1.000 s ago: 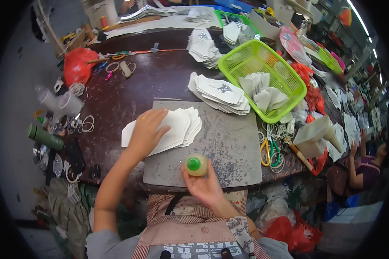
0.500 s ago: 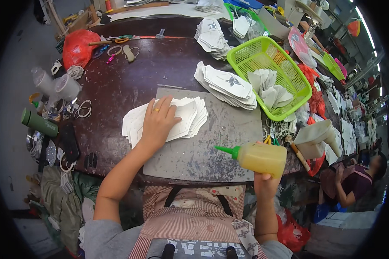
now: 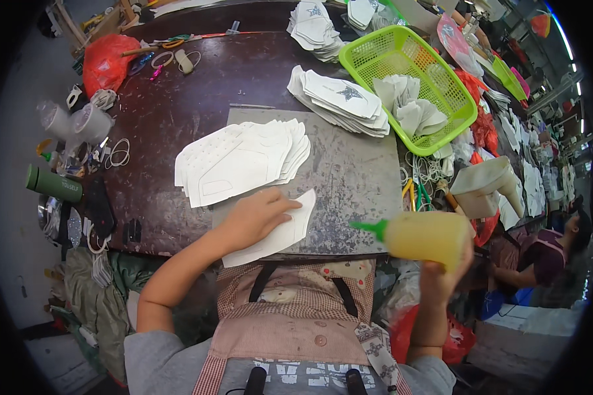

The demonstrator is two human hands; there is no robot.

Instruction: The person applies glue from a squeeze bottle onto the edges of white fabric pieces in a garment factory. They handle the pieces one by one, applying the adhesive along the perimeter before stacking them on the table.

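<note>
Dark-brown glossy surface (image 3: 197,85), 1, w/ 1 grey scuffed flat board (image 3: 352,178) on it. 1 bright-green perforated plastic basket (image 3: 449,135), white pcs inside. 1 blank white flat-cut stack (image 3: 237,161), mostly on board; 1 star-printed white stack (image 3: 342,105) beside basket. 1 translucent plastic bottle w/ yellowish contents and green nozzle (image 3: 422,237), over board's R edge. 1 loose white curved pc (image 3: 284,234), just nearer body than blank stack.

Pcs per stack overlap, can't count. Loose pc partly under L hand (image 3: 260,214); R hand (image 3: 447,270) blurred, fingers partly behind bottle.

L forearm slants in from lower L, palm down, fingers on loose pc; can't tell if pinched. R forearm near upright, hand wrapped round bottle, tipped sideways, nozzle pointing L.
</note>
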